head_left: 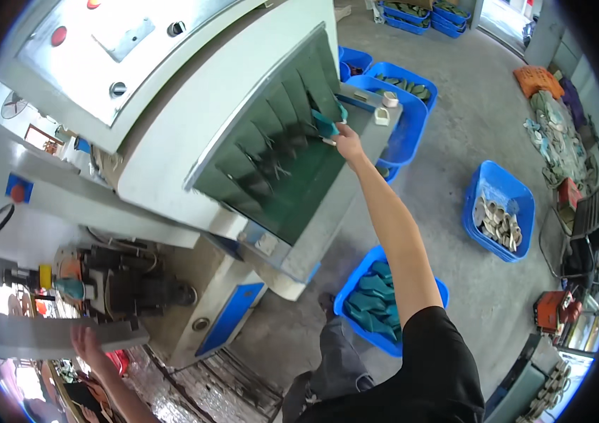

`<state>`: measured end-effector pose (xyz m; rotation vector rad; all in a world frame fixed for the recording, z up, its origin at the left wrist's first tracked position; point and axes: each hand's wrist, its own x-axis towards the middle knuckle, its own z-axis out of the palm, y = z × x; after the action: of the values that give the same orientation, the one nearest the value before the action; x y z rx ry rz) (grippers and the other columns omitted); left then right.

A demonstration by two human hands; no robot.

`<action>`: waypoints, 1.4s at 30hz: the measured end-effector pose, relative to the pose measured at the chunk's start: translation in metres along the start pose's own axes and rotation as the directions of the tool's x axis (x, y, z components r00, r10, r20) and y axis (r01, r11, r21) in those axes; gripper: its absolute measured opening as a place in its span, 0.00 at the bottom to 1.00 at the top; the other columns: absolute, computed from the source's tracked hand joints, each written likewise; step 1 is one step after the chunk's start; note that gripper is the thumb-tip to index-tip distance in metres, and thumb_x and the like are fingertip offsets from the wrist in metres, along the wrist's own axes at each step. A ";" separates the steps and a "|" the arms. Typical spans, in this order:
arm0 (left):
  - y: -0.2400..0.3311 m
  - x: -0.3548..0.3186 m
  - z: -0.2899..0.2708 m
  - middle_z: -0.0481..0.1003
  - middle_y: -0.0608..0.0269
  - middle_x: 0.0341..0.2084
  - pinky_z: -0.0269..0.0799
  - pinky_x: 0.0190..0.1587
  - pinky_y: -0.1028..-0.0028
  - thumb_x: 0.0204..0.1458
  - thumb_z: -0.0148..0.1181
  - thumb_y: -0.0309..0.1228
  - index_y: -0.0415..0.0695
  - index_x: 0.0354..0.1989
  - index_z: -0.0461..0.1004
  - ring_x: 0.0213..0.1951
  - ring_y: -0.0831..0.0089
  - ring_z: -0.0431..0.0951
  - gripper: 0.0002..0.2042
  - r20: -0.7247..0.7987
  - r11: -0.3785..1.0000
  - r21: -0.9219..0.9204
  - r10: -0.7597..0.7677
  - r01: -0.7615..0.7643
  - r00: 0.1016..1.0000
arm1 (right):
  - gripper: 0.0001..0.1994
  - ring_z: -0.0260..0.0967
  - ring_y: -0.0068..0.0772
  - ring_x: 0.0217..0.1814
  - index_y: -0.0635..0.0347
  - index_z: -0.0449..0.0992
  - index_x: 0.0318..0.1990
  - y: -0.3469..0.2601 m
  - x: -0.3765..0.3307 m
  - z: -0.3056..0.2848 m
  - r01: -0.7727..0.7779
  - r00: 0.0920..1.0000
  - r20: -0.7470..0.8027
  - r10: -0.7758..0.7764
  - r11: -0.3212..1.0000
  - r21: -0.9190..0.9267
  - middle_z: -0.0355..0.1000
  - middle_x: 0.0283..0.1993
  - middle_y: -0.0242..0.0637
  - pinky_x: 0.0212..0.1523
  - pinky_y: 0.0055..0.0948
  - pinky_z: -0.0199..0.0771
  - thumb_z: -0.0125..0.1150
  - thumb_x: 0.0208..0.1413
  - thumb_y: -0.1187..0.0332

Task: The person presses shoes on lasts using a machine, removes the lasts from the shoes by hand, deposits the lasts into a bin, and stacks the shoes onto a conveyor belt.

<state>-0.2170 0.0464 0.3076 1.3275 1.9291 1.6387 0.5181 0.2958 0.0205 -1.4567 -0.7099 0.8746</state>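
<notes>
Step in hand, as judged: a teal piece (325,124) is being handled at the mouth of the white machine (243,77); whether it is going in or coming out cannot be told. It lies at the far end of the opening, against the green curtain strips (292,92) and above the green belt (306,183).

The right hand (346,143) is closed on the teal piece, arm at full reach. A small pale strip (328,141) shows just beside the fingers; its nature cannot be made out. The left hand (88,344) overlaps the grey beam (24,335); whether it grips, touches or merely passes in front is unclear.

The next move calls for a steady grip and a controlled release, with fingers clear of the curtain strips.

Count:
- Teal piece in hand: 1.
- White pieces (382,116) on the machine's ledge (370,138): 2.
- Blue tub (340,302) of teal pieces near the person's feet: 1; contents overlap, not countable.
- Blue tub (488,181) of pale pieces, well apart to the right: 1 visible, possibly nested; contents not countable.
- Blue tubs (412,134) beside the machine: at least 3.
- Curtain strips: overlapping, more than 5, exact number not established.
</notes>
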 end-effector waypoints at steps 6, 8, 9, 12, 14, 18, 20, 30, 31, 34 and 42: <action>-0.035 0.129 0.001 0.66 0.61 0.57 0.66 0.55 0.71 0.58 0.59 0.32 0.45 0.65 0.63 0.54 0.71 0.70 0.26 -0.077 0.955 -0.030 -0.297 0.296 0.952 | 0.25 0.70 0.52 0.54 0.52 0.73 0.57 0.047 0.087 0.036 0.201 0.904 -0.042 -0.425 0.509 -0.837 0.70 0.49 0.47 0.56 0.44 0.72 0.65 0.47 0.64; -0.042 0.156 0.001 0.68 0.60 0.55 0.68 0.54 0.70 0.57 0.60 0.32 0.45 0.64 0.64 0.54 0.69 0.71 0.25 -0.096 0.930 -0.027 -0.367 0.366 0.925 | 0.23 0.71 0.53 0.52 0.54 0.75 0.54 0.030 0.093 0.037 0.240 0.928 0.057 -0.368 0.474 -0.848 0.72 0.49 0.47 0.54 0.45 0.72 0.65 0.47 0.64; -0.049 0.173 -0.001 0.69 0.59 0.54 0.70 0.53 0.70 0.56 0.61 0.32 0.45 0.63 0.65 0.54 0.68 0.72 0.25 -0.110 0.901 -0.030 -0.433 0.433 0.894 | 0.20 0.72 0.54 0.50 0.56 0.77 0.51 0.021 0.090 0.033 0.278 0.940 0.148 -0.307 0.439 -0.854 0.74 0.49 0.48 0.52 0.46 0.73 0.65 0.48 0.64; -0.080 0.206 0.004 0.72 0.53 0.50 0.77 0.46 0.65 0.52 0.65 0.30 0.41 0.59 0.67 0.49 0.62 0.76 0.25 -0.062 0.953 0.109 -0.278 0.283 0.959 | 0.21 0.77 0.43 0.37 0.61 0.79 0.50 0.017 0.064 -0.016 0.062 0.992 0.124 0.029 0.743 -0.667 0.79 0.36 0.42 0.40 0.38 0.77 0.68 0.49 0.60; -0.064 0.200 0.058 0.73 0.49 0.48 0.79 0.39 0.64 0.49 0.65 0.28 0.37 0.59 0.65 0.43 0.58 0.79 0.28 -0.161 0.950 -0.033 -0.312 0.311 0.936 | 0.25 0.74 0.29 0.45 0.69 0.75 0.53 0.007 -0.027 -0.060 -0.291 0.956 0.028 0.292 0.956 -0.030 0.77 0.44 0.39 0.39 0.30 0.73 0.68 0.51 0.60; -0.078 0.212 0.018 0.74 0.50 0.45 0.78 0.38 0.65 0.45 0.68 0.30 0.36 0.61 0.64 0.40 0.59 0.78 0.32 -0.353 0.964 0.073 -0.215 0.256 0.911 | 0.21 0.73 0.38 0.51 0.68 0.71 0.55 -0.017 -0.207 -0.092 -0.351 0.931 0.175 0.319 0.663 0.662 0.75 0.50 0.42 0.57 0.39 0.71 0.60 0.54 0.68; -0.053 0.193 0.006 0.74 0.52 0.45 0.77 0.40 0.64 0.45 0.69 0.31 0.36 0.60 0.65 0.40 0.63 0.77 0.32 -0.346 0.910 0.020 -0.383 0.415 0.857 | 0.13 0.76 0.39 0.44 0.69 0.75 0.44 -0.022 -0.277 -0.082 -0.496 0.842 0.197 0.503 0.575 0.651 0.76 0.43 0.42 0.52 0.40 0.76 0.58 0.51 0.72; -0.030 0.170 0.021 0.71 0.55 0.45 0.75 0.45 0.63 0.43 0.62 0.20 0.36 0.60 0.59 0.44 0.62 0.75 0.32 -0.345 0.893 -0.444 -0.243 0.071 0.906 | 0.31 0.70 0.44 0.58 0.66 0.66 0.62 -0.185 -0.399 0.210 -0.509 0.684 0.704 0.192 0.817 0.272 0.71 0.57 0.43 0.59 0.41 0.72 0.60 0.46 0.79; -0.032 0.164 -0.019 0.71 0.54 0.46 0.72 0.50 0.64 0.42 0.60 0.19 0.37 0.58 0.62 0.47 0.61 0.74 0.30 -0.254 0.745 -0.663 -0.321 0.078 0.912 | 0.26 0.72 0.39 0.55 0.67 0.70 0.58 -0.205 -0.407 0.271 -0.480 0.607 0.784 0.131 0.846 0.231 0.73 0.54 0.42 0.57 0.38 0.73 0.58 0.48 0.82; -0.046 0.138 -0.085 0.71 0.52 0.49 0.69 0.58 0.63 0.43 0.54 0.19 0.37 0.58 0.64 0.52 0.58 0.74 0.28 0.039 0.272 -0.950 -0.376 0.150 0.926 | 0.24 0.73 0.32 0.51 0.69 0.70 0.57 -0.248 -0.429 0.448 -0.271 0.467 0.883 0.054 0.959 0.084 0.75 0.50 0.39 0.52 0.30 0.73 0.64 0.50 0.78; -0.056 0.049 -0.172 0.69 0.51 0.52 0.67 0.60 0.61 0.33 0.57 0.21 0.37 0.61 0.58 0.54 0.57 0.72 0.38 -0.039 0.306 -0.949 -0.345 0.073 0.938 | 0.32 0.69 0.28 0.55 0.65 0.63 0.66 -0.238 -0.455 0.624 0.356 0.306 0.940 -0.152 0.934 0.035 0.71 0.56 0.40 0.59 0.28 0.65 0.65 0.52 0.70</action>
<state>-0.3912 -0.0197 0.3281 0.3373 0.7299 2.2391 -0.2329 0.2608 0.3163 -0.7823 -1.9058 1.4164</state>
